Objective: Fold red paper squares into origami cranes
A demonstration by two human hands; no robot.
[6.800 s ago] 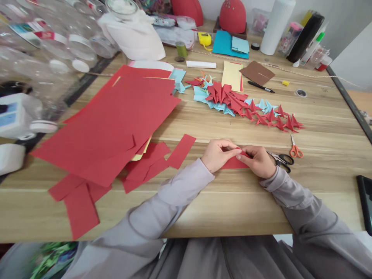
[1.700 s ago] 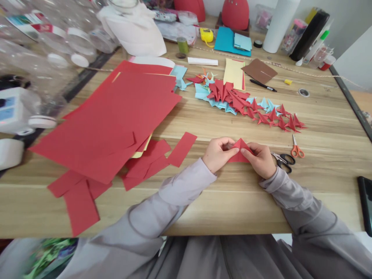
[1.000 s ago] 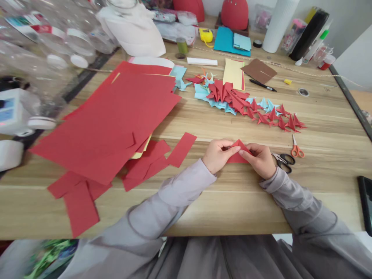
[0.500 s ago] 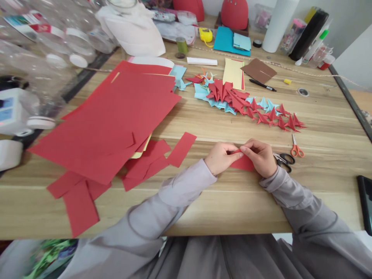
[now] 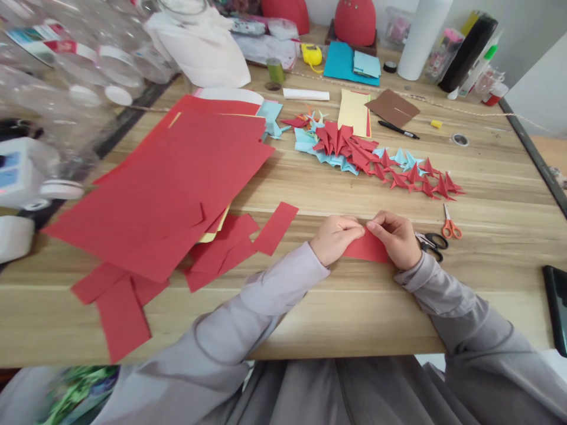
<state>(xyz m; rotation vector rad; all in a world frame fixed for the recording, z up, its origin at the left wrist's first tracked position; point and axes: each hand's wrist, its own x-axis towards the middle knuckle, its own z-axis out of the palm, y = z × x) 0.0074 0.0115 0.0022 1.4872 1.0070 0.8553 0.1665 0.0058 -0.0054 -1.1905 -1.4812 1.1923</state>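
Note:
A small red paper piece [image 5: 367,248] lies at the table's front, between my hands. My left hand [image 5: 337,237] pinches its upper left edge, fingers pressed together. Thumb and forefinger of my right hand [image 5: 396,237] close on its upper right edge. Black scissors [image 5: 430,243] lie partly behind my right wrist, with small orange scissors [image 5: 450,228] just beyond. Folded red paper shapes [image 5: 349,144] and light blue ones stand in a cluster past my hands. Loose red strips [image 5: 277,228] lie to the left of my left hand.
Large red sheets [image 5: 190,171] cover the left of the wooden table [image 5: 345,321]. Plastic bottles [image 5: 106,65] crowd the far left. A black pen [image 5: 398,130], brown paper [image 5: 393,107] and yellow tape measure [image 5: 312,55] lie farther back. A black phone [image 5: 556,307] is at the right edge.
The red paper between my hands now shows more of its flat face, and its raised upper edge has come down. My left hand has shifted slightly left; my right hand has barely moved.

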